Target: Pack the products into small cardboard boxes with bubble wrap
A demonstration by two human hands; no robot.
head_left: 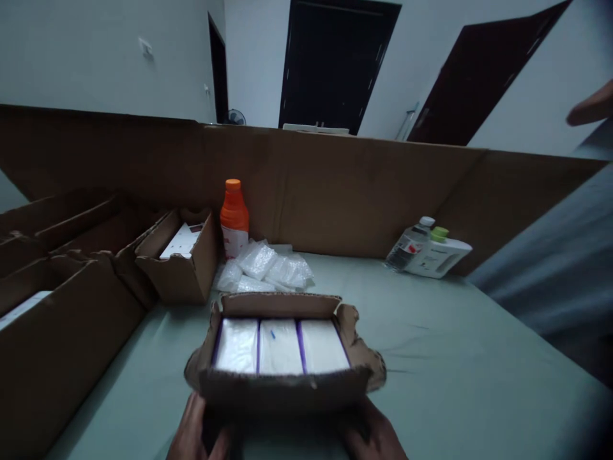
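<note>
The left hand (189, 434) and right hand (378, 437), fingers curled, grip the carton (287, 391) of 3 white packs (278, 348) at the worktop's (440, 351) near middle, seemingly positioning it, which calls for level support next.

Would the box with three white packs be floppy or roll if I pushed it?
The box probably won't roll, since it looks rectangular. Its cardboard seems fairly stiff, though those ragged edges might bend. With three white packs inside, it's likely heavier than an empty one.
</note>
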